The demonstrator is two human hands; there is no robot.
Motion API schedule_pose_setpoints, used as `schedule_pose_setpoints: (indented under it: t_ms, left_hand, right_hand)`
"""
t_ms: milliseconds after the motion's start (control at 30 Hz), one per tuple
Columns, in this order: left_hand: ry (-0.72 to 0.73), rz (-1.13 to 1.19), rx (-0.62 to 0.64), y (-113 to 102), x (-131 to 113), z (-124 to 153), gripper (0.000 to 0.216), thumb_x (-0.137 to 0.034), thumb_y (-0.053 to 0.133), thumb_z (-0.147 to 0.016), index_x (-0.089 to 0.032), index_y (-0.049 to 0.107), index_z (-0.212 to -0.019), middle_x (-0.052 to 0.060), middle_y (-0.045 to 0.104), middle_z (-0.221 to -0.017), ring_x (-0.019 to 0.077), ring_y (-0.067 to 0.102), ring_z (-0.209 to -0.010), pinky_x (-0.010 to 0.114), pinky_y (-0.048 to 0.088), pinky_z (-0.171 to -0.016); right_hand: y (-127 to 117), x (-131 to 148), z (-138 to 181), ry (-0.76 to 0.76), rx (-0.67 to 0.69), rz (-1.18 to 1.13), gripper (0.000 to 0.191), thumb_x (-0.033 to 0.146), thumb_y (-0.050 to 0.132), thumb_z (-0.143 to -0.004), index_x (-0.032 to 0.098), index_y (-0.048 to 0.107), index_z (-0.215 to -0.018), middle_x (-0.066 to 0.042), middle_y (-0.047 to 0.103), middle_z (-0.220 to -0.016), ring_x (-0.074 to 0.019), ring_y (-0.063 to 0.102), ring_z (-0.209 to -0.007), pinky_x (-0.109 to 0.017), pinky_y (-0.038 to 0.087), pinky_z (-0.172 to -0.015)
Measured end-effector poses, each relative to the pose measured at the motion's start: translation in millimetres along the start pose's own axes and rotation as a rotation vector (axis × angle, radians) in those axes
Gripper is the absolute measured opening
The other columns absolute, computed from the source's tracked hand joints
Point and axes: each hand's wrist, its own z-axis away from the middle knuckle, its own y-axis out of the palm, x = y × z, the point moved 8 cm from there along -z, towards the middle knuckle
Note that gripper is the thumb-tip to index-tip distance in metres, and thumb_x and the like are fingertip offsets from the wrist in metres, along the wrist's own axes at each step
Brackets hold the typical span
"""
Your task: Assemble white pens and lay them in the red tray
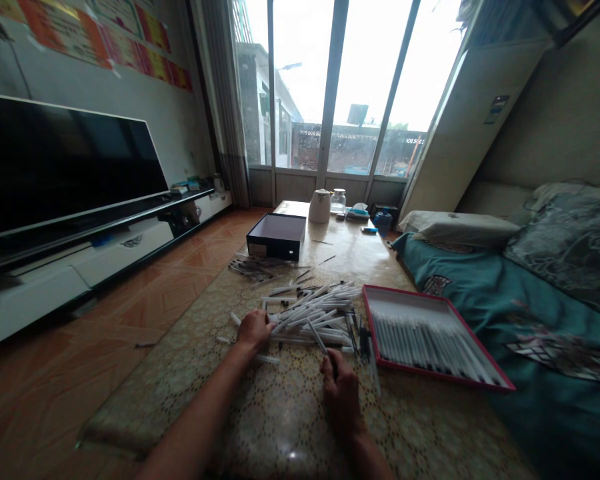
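My right hand (342, 381) is closed round a slim pen (316, 335), which points up and away to the left. At the left edge of a loose pile of white pen barrels (310, 310), my left hand (255, 329) has its fingers curled down; whether a barrel is pinched in them I cannot make out. Thin dark refills (260, 267) lie spread behind the pile. To the right of it, a shallow red-rimmed box lid (405, 293) holds a row of pens (415, 343) laid side by side. Some dark pieces (365, 343) lie against its left side.
A black box (275, 251) with a pale inside stands on the patterned table (190, 400) beyond the refills. Farther back are a pale kettle (320, 208), a glass jar (339, 201) and a tissue pack (358, 211). A green-covered sofa (455, 267) borders the table on the right.
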Motion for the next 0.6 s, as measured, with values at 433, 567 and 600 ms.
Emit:
schedule_pose_setpoints:
  t_ms: [433,567,600]
  left_hand:
    - [-0.021,-0.054,0.076,6.7,-9.7,-1.7,0.006,-0.016,0.063,-0.062,-0.017,0.068,-0.065,0.012,0.07,-0.08,0.0258,0.062,-0.086,0.029,0.042,-0.072]
    - [-0.017,0.01,0.046,7.2,-8.4,0.6,0.009,-0.01,0.061,-0.062,-0.016,0.064,-0.066,0.013,0.068,-0.084,0.0252,0.061,-0.087,0.03,0.041,-0.073]
    - [-0.017,0.033,0.034,6.6,-7.2,0.8,0.01,-0.009,0.06,-0.062,-0.016,0.063,-0.067,0.013,0.068,-0.084,0.0246,0.061,-0.086,0.03,0.041,-0.073]
  right_hand:
    - [0.5,-2.9,0.1,-0.019,-0.02,0.02,0.028,0.035,0.039,-0.088,0.017,0.059,-0.095,-0.004,0.064,-0.075,-0.0161,0.059,-0.064,-0.024,0.042,-0.061]
    - [-0.1,-4.4,1.1,-0.015,-0.029,0.038,0.027,0.034,0.038,-0.088,0.017,0.057,-0.096,-0.002,0.061,-0.067,-0.0155,0.057,-0.058,-0.024,0.041,-0.057]
    - [-0.4,-4.2,1.5,-0.017,-0.032,0.046,0.026,0.034,0.037,-0.088,0.018,0.056,-0.096,-0.001,0.06,-0.066,-0.0155,0.057,-0.057,-0.024,0.041,-0.056]
